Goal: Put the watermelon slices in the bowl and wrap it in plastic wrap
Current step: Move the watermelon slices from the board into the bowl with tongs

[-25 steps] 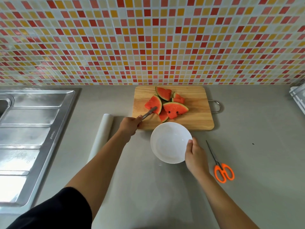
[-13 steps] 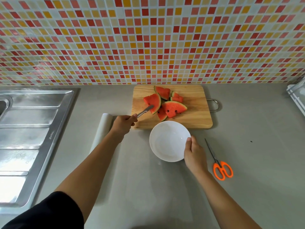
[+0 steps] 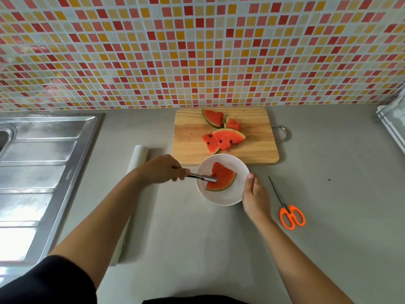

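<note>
A white bowl (image 3: 228, 197) stands on the grey counter just in front of the wooden cutting board (image 3: 192, 137). One watermelon slice (image 3: 223, 178) lies in the bowl. My left hand (image 3: 163, 170) grips metal tongs (image 3: 201, 177) whose tips are on that slice. My right hand (image 3: 255, 197) holds the bowl's right rim, thumb on the edge. Several more watermelon slices (image 3: 228, 138) lie on the board. A roll of plastic wrap (image 3: 137, 160) lies on the counter, partly hidden under my left arm.
Orange-handled scissors (image 3: 290, 215) lie right of the bowl. A steel sink and drainboard (image 3: 39, 172) fill the left side. A tiled wall (image 3: 197, 51) backs the counter. A clear container (image 3: 393, 119) sits at the far right edge.
The left hand carried one slice with the tongs from the board into the bowl. The right hand stayed on the bowl's rim.
</note>
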Motion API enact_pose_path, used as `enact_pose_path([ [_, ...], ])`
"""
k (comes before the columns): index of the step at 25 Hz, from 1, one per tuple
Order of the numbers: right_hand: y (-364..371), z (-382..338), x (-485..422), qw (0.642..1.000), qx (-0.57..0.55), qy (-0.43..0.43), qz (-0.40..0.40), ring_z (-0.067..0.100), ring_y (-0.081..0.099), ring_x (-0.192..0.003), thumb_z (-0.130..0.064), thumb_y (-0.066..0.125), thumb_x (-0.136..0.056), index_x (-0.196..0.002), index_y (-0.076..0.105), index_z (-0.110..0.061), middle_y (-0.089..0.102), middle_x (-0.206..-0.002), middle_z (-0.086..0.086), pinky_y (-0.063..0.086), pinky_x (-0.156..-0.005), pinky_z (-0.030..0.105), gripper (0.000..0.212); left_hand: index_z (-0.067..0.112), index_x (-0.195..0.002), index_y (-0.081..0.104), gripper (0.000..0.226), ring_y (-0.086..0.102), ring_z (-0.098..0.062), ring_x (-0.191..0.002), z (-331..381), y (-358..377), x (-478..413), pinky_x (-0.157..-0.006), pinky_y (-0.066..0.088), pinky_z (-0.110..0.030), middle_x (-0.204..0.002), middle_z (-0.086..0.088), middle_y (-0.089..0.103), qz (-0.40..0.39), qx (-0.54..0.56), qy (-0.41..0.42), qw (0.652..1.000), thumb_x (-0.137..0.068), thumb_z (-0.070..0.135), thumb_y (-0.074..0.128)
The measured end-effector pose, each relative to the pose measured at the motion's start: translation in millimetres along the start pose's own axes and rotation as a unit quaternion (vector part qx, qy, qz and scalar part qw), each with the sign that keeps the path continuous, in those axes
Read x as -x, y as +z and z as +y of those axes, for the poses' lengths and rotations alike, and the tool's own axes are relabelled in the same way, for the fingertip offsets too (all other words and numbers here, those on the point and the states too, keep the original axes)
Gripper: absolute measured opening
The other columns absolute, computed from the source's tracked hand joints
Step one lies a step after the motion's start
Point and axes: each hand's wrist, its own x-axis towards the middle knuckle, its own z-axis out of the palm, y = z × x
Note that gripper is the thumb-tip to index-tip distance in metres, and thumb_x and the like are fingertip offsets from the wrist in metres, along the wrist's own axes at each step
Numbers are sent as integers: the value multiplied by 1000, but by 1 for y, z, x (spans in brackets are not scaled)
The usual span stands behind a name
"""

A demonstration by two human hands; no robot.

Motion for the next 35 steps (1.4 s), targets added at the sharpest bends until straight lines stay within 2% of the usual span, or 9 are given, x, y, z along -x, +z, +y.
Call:
enact_pose_path([
  [6,-1,0,0,1000,-13,-13,-5,14,53,-64,-38,22,-98,-89,48,-26,55,-67,-7,34,-52,29,30,1,-84,68,52,57,-19,-69,39,5,-9,-66,45,-31,-77,-7,66,-3,-204,9,979,-90,50,52],
  [11,-2,-1,-1,1000,-9,-11,-1,4,49,-63,-37,21,-98,-89,47,-28,51,-66,-12,31,-50,27,29,11,-70,58,46,48,-6,-55,47,-11,10,-48,33,-18,-64,5,54,67,-247,17,967,-86,53,53],
  [13,-1,0,-1,1000,0,-9,2,4,48,-61,-37,21,-98,-91,48,-25,51,-66,-12,31,-51,29,31,12,-85,67,40,54,-8,-59,41,-28,10,-51,41,-19,-72,4,62,137,-229,37,963,-88,49,53],
  [16,-3,2,-2,1000,14,-18,6,12,48,-59,-36,22,-98,-85,46,-24,50,-63,-8,29,-48,27,30,7,-99,69,34,62,-25,-70,26,-30,-9,-64,52,-36,-85,-10,69,321,-140,111,930,-90,37,57],
  [17,-3,3,-3,1000,19,-19,8,14,48,-59,-36,22,-98,-83,44,-24,50,-62,-6,27,-47,27,29,5,-103,68,33,62,-28,-73,21,-23,-17,-67,51,-36,-88,-13,69,334,-123,132,925,-89,34,59],
  [19,-5,6,-4,999,26,-18,9,16,48,-58,-36,23,-98,-81,44,-23,50,-61,-4,26,-47,27,30,4,-107,67,33,62,-30,-74,7,-4,-35,-66,45,-31,-88,-16,68,312,-98,140,935,-89,31,61],
  [24,-10,10,-4,999,41,-27,15,14,47,-53,-34,25,-98,-79,44,-22,47,-54,-3,23,-45,29,30,15,-95,72,46,52,-10,-63,-15,-3,-74,-54,39,-23,-71,4,64,229,77,-46,969,-89,54,49],
  [29,-10,9,-2,999,36,-29,22,13,46,-51,-33,27,-98,-67,38,-29,45,-51,-5,24,-45,29,34,12,-92,72,47,44,-14,-56,-14,-6,-92,-53,39,-24,-77,-5,64,154,163,-73,972,-85,55,55],
  [35,-10,10,-2,999,37,-27,21,11,47,-52,-35,26,-98,-74,42,-26,46,-53,-6,24,-45,26,30,10,-100,70,39,33,-13,-51,-13,-10,-90,-45,31,-21,-72,-3,54,117,277,-54,952,-89,46,56],
])
